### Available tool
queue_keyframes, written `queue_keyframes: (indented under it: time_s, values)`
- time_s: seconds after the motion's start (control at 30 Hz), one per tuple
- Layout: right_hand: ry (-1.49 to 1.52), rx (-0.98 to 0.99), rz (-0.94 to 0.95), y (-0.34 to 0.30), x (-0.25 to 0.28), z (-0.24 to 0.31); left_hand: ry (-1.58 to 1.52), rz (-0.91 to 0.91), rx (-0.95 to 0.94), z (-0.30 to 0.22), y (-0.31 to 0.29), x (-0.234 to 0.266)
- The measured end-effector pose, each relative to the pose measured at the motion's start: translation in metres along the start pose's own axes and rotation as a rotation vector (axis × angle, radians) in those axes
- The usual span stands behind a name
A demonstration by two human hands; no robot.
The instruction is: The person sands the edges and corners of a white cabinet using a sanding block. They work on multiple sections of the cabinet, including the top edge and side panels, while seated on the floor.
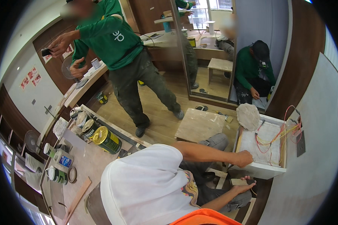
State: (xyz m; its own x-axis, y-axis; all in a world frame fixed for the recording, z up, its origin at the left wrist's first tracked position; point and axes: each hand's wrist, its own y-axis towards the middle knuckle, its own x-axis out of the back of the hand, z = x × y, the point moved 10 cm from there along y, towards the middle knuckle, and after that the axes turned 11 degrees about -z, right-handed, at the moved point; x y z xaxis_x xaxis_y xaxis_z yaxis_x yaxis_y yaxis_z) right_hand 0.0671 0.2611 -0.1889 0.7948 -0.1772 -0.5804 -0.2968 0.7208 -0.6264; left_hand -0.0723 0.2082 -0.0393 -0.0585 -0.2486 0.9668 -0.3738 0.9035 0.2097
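My left hand (242, 159) is closed in a fist at the front edge of a white, drawer-like box (268, 170). Whatever its fingers grip is hidden. Inside the box, thin red and yellow wires (270, 139) lie loose and run up to the wall by a dark socket plate (301, 144). Lower down, below the box's front, my right hand (245, 185) is wrapped round a flat beige piece with a dark end (237, 182); its kind is not clear. A dusty, round, pale lump (248, 117) rests at the box's far corner.
A low wooden stool (199, 124) stands ahead, with a brush (228, 119) beside it. Paint cans (107, 140) and bottles crowd the counter (97, 165) at left. One co-worker in green (112, 41) stands; another (253, 71) crouches by the mirror (210, 80).
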Motion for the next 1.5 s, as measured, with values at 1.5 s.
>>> queue_keyframes:
  time_s: [1.5]
  values:
    - [-0.030, 0.065, -0.043, 0.012, -0.006, -0.002, 0.133, -0.196, -0.103, -0.031, 0.004, 0.009]
